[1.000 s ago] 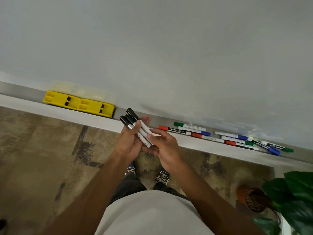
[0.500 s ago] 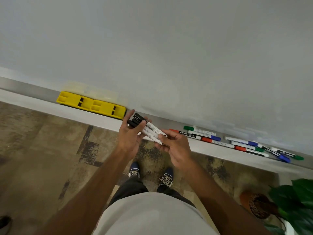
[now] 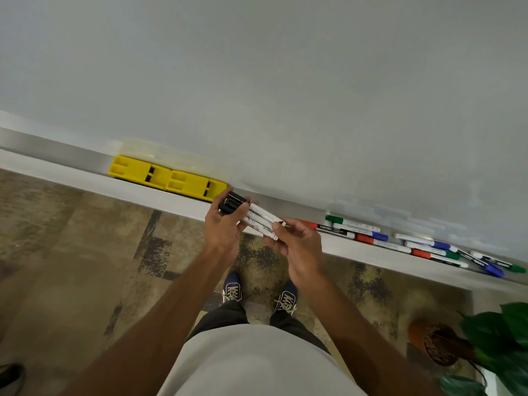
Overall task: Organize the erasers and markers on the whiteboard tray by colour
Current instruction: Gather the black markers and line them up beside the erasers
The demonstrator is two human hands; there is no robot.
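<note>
Left grip: I see my left hand (image 3: 225,228) clamped around the black-capped ends of a bundle of black markers (image 3: 251,217).
Right grip: my right hand (image 3: 300,248) pinches the bundle's white barrel ends.
Bundle: held just over the whiteboard tray (image 3: 65,157), right of the yellow erasers (image 3: 167,178).
Yellow erasers: two, end to end on the tray.
Loose markers (image 3: 400,241): red, green, blue caps, mixed, further right of the erasers.

Grey shirt (image 3: 257,364), dark trousers (image 3: 225,315), navy sneakers (image 3: 233,287), white laces.
</note>
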